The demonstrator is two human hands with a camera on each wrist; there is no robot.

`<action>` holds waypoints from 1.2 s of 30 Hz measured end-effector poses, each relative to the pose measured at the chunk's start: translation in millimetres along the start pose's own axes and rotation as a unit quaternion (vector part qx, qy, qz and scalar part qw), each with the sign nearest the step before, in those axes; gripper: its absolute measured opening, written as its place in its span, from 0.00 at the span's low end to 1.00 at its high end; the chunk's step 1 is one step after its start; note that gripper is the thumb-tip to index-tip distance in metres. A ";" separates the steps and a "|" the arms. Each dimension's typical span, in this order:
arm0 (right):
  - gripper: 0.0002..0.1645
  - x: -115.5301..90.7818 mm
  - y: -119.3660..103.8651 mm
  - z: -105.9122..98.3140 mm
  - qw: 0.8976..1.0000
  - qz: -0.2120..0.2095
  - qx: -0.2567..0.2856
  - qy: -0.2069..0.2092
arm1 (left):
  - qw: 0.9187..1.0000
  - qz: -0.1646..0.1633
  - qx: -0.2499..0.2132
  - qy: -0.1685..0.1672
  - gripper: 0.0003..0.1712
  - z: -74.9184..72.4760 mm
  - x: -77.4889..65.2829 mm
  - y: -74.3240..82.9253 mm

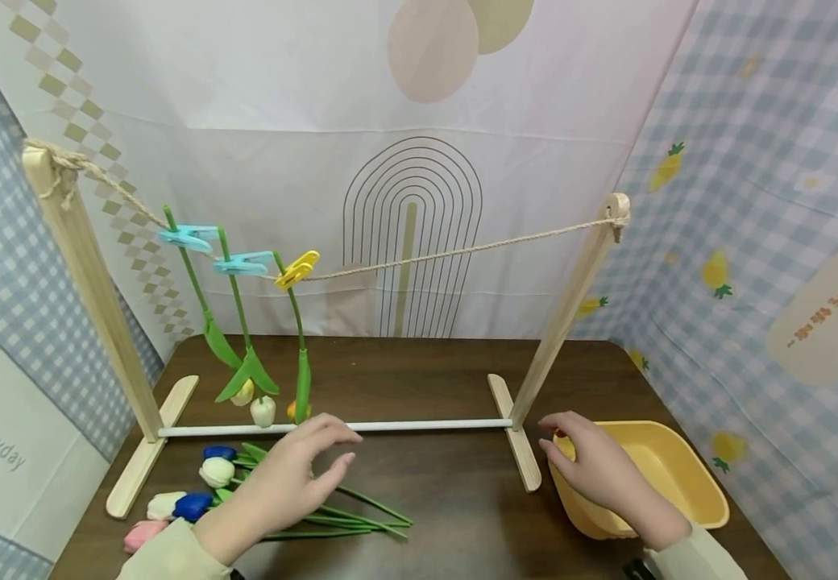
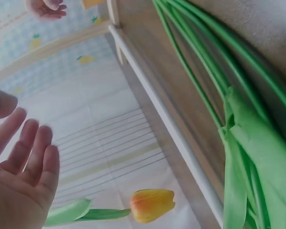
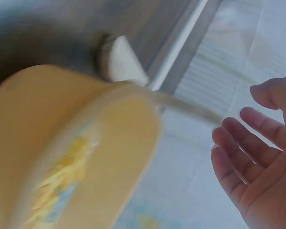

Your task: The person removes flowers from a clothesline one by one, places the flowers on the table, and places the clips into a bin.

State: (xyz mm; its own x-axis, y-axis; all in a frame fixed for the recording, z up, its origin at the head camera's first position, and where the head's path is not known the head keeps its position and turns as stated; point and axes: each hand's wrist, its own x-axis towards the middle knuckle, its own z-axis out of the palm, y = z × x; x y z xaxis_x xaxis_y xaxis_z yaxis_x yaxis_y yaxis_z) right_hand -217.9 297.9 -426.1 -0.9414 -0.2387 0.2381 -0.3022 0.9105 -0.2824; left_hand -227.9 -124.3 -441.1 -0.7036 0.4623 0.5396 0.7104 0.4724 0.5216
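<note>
My left hand (image 1: 292, 479) hovers with loosely bent fingers over a pile of artificial tulips (image 1: 216, 473), holding nothing. Their blue, white and pink heads point left, and green stems (image 2: 200, 62) run to the right. My right hand (image 1: 600, 467) is empty too, above the near left side of a yellow basin (image 1: 709, 507). Yellow and blue clothespins (image 3: 62, 181) lie inside it, blurred in the right wrist view. Three tulips hang head down from a rope (image 1: 455, 254), clipped by two blue clothespins (image 1: 245, 264) and a yellow clothespin (image 1: 297, 271).
A wooden post (image 1: 93, 282) at the left and another post (image 1: 571, 314) at the right carry the rope. A white rod (image 1: 419, 425) joins their feet low across the dark table (image 1: 462, 499). Patterned cloth (image 1: 267, 89) hangs behind and at both sides.
</note>
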 end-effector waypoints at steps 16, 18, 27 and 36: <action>0.16 75.4 -90.8 -31.0 0.958 -0.254 0.028 0.127 | 0.979 -0.014 -0.013 0.202 0.41 -35.7 21.1 -5.8; 0.16 83.9 -100.9 -35.3 0.946 -0.284 0.037 0.152 | 0.976 -0.006 -0.014 0.218 0.43 -38.3 23.6 -7.6; 0.15 114.9 -143.4 -50.6 0.884 -0.394 0.068 0.242 | 0.975 -0.029 -0.026 0.218 0.50 -44.2 31.5 -10.9; 0.14 138.4 -182.8 -57.0 0.851 -0.433 0.078 0.287 | 0.981 -0.067 -0.036 0.178 0.51 -48.4 40.0 -10.8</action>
State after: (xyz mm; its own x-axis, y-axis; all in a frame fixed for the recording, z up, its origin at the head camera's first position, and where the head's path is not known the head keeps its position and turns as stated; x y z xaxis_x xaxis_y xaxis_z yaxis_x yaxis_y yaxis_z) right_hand -284.4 117.7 -288.6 -0.1421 -0.5521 0.8216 -0.9038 0.4109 0.1198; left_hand -263.1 -147.2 -393.2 -0.7509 0.1019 0.6525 0.6193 0.4519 0.6421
